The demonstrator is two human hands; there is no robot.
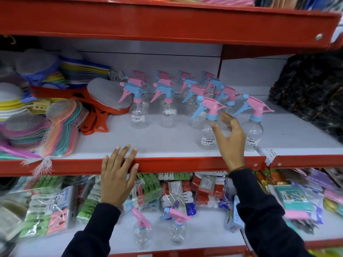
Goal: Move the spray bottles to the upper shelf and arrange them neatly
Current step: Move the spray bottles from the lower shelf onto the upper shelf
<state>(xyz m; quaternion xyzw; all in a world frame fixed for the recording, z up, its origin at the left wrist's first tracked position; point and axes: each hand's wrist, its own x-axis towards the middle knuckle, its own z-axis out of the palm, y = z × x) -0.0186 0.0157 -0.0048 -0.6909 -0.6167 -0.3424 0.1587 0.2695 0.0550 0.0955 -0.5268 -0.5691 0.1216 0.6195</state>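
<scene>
I'm looking at the white upper shelf with its red front lip, and most of the clear plastic spray bottles with pink-and-blue trigger heads already stand on it in rows running front to back, triggers all turned the same way, which reads as deliberate facing for display. My right hand is spread open among the front bottles, fingers splayed and gripping nothing, its thumb tip touching or just short of the clear bottle with the pink head and blue collar; the fingers partly hide what lies behind. That bottle and the clear one to its right with a blue trigger stand forward of the tidy rows, so I judge they're waiting to be nudged into line. My left hand lies flat and open over the red lip, holding nothing, likely bracing me as I reach. Down on the lower white shelf, two more clear spray bottles stand between my sleeves, in front of bagged clothes pegs. So, not finished: those two look like the next lift.
</scene>
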